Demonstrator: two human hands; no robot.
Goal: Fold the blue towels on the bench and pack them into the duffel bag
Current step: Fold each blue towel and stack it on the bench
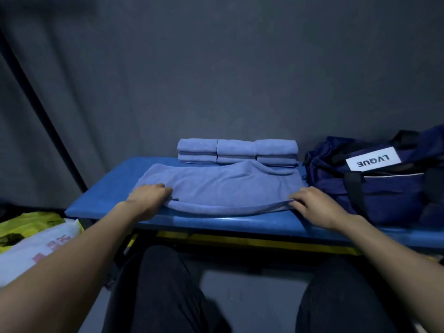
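Folded towels (236, 151) already sat stacked at the counter's (101, 198) back. Your left hand (150, 195) and right hand (310, 203) each pinched a near corner of the spread towel (216, 186). The bag (374, 186) beside it awaited packing, as I judged.

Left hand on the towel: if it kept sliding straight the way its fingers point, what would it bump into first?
Probably the folded towels stacked at the back of the bench. The left hand would slide across the spread towel first.

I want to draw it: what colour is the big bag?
The duffel bag is dark navy blue, seen in the head view.
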